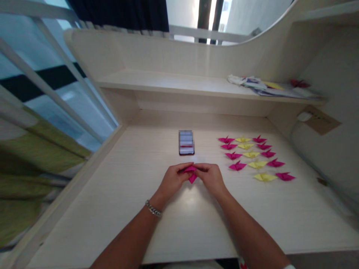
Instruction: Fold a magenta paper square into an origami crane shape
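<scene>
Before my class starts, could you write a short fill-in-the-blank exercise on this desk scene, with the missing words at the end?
1. The folded paper held by the left hand and right hand is coloured ____.
2. The bracelet is on the person's ____ side.
3. The yellow paper birds number ____.
4. Of the left, middle and right columns of birds, the yellow one is the ____ one.

Missing words: pink; left; five; middle
</scene>
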A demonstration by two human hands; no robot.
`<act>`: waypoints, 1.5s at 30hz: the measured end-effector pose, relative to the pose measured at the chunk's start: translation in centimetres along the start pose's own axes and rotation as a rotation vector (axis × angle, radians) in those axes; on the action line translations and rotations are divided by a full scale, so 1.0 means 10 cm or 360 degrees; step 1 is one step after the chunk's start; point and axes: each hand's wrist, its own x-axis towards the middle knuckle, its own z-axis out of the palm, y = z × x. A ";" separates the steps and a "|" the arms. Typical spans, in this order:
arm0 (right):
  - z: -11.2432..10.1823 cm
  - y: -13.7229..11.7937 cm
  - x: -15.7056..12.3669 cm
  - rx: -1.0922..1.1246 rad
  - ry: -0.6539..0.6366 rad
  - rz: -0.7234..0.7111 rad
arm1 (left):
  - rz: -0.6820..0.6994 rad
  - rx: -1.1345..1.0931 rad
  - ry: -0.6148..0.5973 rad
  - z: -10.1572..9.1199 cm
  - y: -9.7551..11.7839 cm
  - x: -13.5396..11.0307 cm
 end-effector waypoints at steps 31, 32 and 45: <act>-0.02 0.00 0.00 -0.0441 0.0039 -0.0064 | -0.0170 -0.0034 0.0115 0.07 -0.08 0.04; -0.02 -0.01 -0.01 -0.0470 0.0043 -0.0089 | -0.0151 -0.0022 0.0112 0.06 -0.10 0.04; 0.04 -0.03 -0.03 -0.0377 0.0044 -0.0161 | -0.0357 -0.0082 -0.0165 0.07 -0.10 0.01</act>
